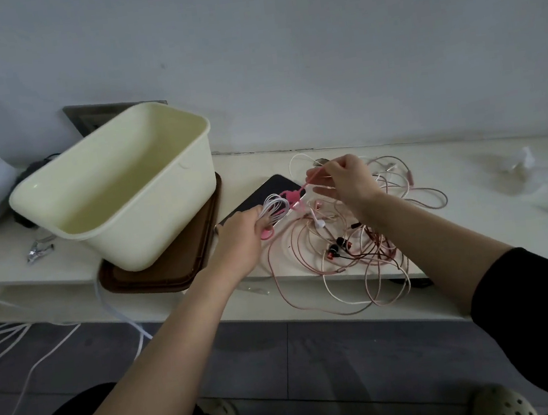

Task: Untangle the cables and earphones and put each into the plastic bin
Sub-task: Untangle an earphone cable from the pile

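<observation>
Seen from above, a person reaches both forearms over a pale tabletop (473, 210). The left hand (243, 233) is curled round a small coil (274, 205) of white cable, holding its loops together just right of a cream bin (151, 229). The right hand (343, 179), slightly farther and to the right, pinches the thin end of a pink tie (290, 198) between thumb and forefinger. The tie runs across to the coil, and the hand's other fingers are loosely spread. The bin stands at the left on a brown tray (170, 275), tilted with its open mouth toward the viewer, and nothing shows inside it. A dark tablet (273, 186) lies under the coil. Right of the hands lies the tangle (368, 257): thin pinkish and white leads looped over one another, some hanging over the near edge, with red-and-black earbuds (336, 248) among them. The leads look very light, limp and springy. They would likely slip out of a loose coil and snag if tugged, so a hard pull risks tightening knots or straining the fine wire at the earbuds. The better hold is probably on a plug or earbud, feeding it back through the loops, then on the whole bundle once tied.
</observation>
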`<state>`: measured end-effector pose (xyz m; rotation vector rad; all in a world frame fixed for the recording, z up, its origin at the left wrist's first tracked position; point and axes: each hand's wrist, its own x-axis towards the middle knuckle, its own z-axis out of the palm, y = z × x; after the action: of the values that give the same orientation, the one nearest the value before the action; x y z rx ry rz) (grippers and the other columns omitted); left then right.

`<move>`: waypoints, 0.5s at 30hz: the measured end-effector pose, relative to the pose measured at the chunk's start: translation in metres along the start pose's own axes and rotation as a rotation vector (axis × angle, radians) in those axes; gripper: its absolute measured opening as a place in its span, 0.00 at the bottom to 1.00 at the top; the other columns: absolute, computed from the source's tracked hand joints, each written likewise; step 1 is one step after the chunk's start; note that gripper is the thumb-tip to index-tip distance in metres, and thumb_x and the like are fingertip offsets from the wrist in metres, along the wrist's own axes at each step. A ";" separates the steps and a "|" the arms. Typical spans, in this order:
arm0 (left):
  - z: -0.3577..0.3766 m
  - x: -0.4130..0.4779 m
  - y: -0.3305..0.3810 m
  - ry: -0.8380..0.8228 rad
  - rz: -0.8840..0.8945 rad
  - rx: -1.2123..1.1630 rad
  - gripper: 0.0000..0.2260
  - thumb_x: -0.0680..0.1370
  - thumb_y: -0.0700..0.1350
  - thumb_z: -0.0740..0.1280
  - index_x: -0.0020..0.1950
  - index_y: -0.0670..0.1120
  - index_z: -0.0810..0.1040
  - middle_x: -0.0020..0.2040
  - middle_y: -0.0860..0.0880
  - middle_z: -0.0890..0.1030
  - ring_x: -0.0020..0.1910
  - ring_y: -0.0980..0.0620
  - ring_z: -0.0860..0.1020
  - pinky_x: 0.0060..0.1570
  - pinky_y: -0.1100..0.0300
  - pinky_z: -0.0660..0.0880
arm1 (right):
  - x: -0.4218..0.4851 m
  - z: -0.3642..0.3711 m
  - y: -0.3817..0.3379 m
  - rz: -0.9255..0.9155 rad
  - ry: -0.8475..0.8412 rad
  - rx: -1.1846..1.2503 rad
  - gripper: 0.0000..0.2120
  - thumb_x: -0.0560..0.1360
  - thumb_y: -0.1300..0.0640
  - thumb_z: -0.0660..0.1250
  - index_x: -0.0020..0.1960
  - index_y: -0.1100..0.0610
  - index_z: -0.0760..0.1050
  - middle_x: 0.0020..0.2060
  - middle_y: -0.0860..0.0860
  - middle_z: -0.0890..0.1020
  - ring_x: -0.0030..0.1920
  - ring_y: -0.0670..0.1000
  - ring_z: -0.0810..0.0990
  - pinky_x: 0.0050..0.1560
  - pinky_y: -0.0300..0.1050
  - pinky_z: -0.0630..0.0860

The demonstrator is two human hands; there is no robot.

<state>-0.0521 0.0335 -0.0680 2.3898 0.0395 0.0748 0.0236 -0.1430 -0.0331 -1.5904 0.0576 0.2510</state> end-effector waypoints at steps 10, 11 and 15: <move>-0.001 0.000 0.005 0.013 -0.015 0.000 0.11 0.82 0.44 0.58 0.44 0.41 0.76 0.36 0.51 0.80 0.43 0.47 0.78 0.59 0.39 0.68 | -0.019 0.002 0.010 -0.053 -0.224 -0.681 0.12 0.82 0.57 0.52 0.55 0.63 0.70 0.41 0.52 0.74 0.41 0.49 0.73 0.43 0.41 0.70; -0.002 0.001 0.004 0.012 -0.011 0.008 0.11 0.82 0.44 0.58 0.45 0.41 0.76 0.37 0.51 0.80 0.45 0.45 0.78 0.60 0.38 0.68 | -0.021 0.004 0.011 -0.083 -0.291 -0.799 0.11 0.82 0.56 0.53 0.52 0.61 0.71 0.40 0.50 0.74 0.40 0.47 0.73 0.39 0.37 0.69; -0.002 0.003 0.005 0.007 -0.010 0.036 0.11 0.82 0.44 0.57 0.45 0.42 0.76 0.33 0.54 0.76 0.43 0.44 0.77 0.59 0.37 0.68 | -0.024 0.011 0.013 -0.076 -0.390 -1.073 0.10 0.78 0.54 0.64 0.54 0.60 0.72 0.42 0.47 0.72 0.41 0.45 0.71 0.36 0.36 0.65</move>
<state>-0.0489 0.0314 -0.0629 2.4253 0.0571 0.0783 -0.0035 -0.1356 -0.0410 -2.5598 -0.5194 0.5891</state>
